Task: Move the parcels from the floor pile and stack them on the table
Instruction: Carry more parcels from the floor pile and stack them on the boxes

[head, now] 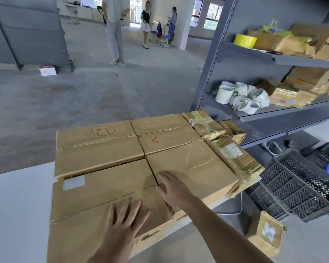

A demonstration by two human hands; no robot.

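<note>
Several brown cardboard parcels lie side by side on the white table (pixel 17 205). My left hand (pixel 124 219) rests flat, fingers spread, on the near-left parcel (pixel 95 196). My right hand (pixel 172 188) lies flat on the near-right parcel (pixel 194 168), its fingers at the seam between the two. Behind them sit the parcel marked 21 (pixel 97 147) and the parcel marked 18 (pixel 165 135). Taped smaller parcels (pixel 226 147) lean along the right edge of the stack. One small parcel (pixel 264 232) stands on the floor at the lower right.
A grey metal shelf rack (pixel 273 59) holding tape rolls and boxes stands at the right. Black plastic crates (pixel 296 185) sit under it on the floor. Three people stand far off on the concrete floor (pixel 84 95). A white box (pixel 47 70) lies by a grey cabinet.
</note>
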